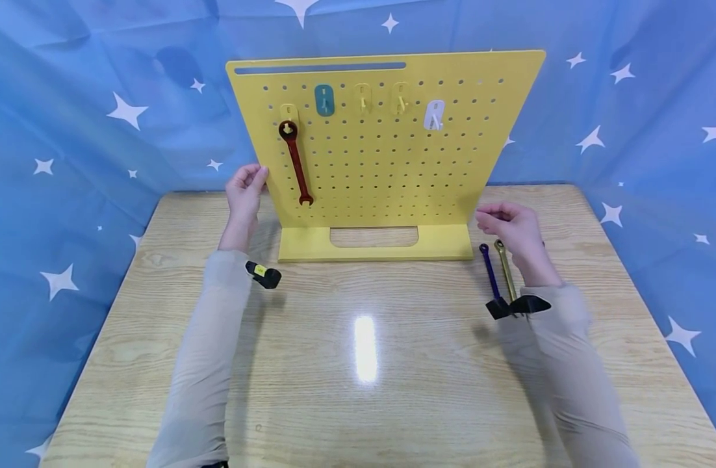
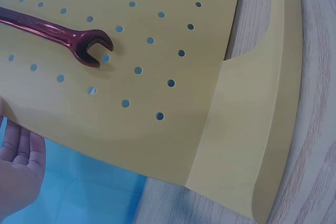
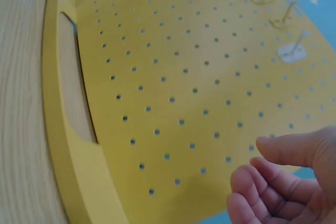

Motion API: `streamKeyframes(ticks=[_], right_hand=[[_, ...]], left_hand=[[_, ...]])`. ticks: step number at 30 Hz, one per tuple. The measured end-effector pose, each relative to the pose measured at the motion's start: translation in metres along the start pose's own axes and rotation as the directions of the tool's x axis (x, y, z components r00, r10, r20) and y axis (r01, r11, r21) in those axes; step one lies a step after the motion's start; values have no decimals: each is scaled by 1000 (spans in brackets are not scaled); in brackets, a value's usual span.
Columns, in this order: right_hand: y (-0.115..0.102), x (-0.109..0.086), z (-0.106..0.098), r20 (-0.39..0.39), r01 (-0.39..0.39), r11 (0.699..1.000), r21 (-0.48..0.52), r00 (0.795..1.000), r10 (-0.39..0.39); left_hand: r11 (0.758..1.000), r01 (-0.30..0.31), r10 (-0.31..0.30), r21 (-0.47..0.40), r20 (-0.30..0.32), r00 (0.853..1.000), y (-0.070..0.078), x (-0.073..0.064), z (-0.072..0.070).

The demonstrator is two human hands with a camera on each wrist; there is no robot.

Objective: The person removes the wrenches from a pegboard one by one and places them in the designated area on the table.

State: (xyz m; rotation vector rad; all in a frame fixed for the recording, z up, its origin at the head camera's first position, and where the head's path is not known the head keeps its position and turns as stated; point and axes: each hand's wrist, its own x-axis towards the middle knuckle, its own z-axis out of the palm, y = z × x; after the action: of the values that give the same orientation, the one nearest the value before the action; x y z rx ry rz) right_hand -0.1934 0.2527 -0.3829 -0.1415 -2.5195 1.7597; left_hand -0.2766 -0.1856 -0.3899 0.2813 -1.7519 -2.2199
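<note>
A yellow pegboard stands on its base at the back of the table. My left hand pinches the board's left edge, thumb in front and fingers behind. From a yellow hook at upper left hangs a red combination wrench, its open end pointing down. My right hand is beside the board's lower right edge, fingers loosely curled and holding nothing; the right wrist view shows a gap between thumb and fingers. Below that hand, a dark blue wrench and a gold wrench lie side by side on the table.
Along the board's upper part are a teal hook, two more yellow hooks, one a yellow hook, and a white hook. Behind the wooden table hangs a blue star-patterned cloth. The board's base has a slot.
</note>
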Motion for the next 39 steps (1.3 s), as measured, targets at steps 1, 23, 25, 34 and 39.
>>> streamKeyframes(ticks=[1,23,25,34,39], right_hand=[[-2,1,2,5,0,1000,5,1000,0],[-43,14,50,56,79,989,127,995,-86],[-45,15,53,64,91,987,136,993,-101],[-53,18,70,97,127,981,147,985,-142],[-61,17,80,135,140,976,165,977,-163]], left_hand=[[1000,0,0,0,1,1000,0,0,0],[999,-20,20,31,-1,1000,-3,2,0],[999,-18,19,39,-4,1000,-2,2,0],[999,-3,3,34,-3,1000,0,1,0],[999,0,0,32,-3,1000,-1,1,0]])
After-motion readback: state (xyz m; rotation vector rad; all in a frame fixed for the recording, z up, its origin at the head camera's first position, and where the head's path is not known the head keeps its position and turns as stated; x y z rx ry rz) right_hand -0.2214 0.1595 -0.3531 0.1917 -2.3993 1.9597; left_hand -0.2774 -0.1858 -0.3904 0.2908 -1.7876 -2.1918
